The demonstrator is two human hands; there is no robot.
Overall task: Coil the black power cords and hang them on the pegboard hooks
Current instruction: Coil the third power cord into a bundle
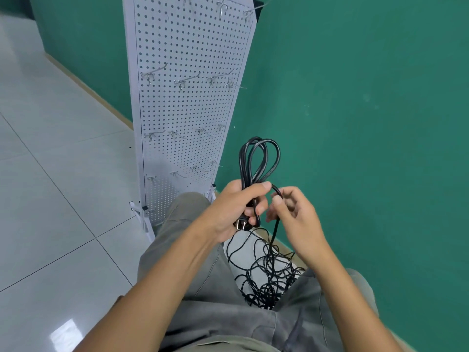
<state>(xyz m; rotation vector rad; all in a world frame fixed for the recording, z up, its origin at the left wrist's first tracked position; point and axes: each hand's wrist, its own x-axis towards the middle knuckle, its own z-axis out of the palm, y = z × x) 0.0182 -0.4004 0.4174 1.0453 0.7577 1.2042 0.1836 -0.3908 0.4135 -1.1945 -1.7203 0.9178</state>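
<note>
The left hand [237, 207] clenches the coil [257, 161] upright above its fist, plug [240, 225] apparently below, so loops stay gathered, while the right hand [291, 212] pinches the cord [275, 229] just beside it, feeding slack from the tangle [266, 273] beneath toward the pegboard [187, 110] beyond.

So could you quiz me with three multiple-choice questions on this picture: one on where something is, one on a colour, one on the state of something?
1. Where does the tangled heap of cords lie?
A. on the floor between the person's legs
B. on a hook
C. on a table

2. What colour is the wall?
A. white
B. green
C. grey

3. What are the pegboard hooks holding?
A. one coil each
B. tools
C. nothing

Answers:
1. A, the heap sits on the tiles below both hands.
2. B, it is green behind the white pegboard.
3. C, every visible hook is bare; the left hand grips the only coil, the right hand pinches its cord.
</note>
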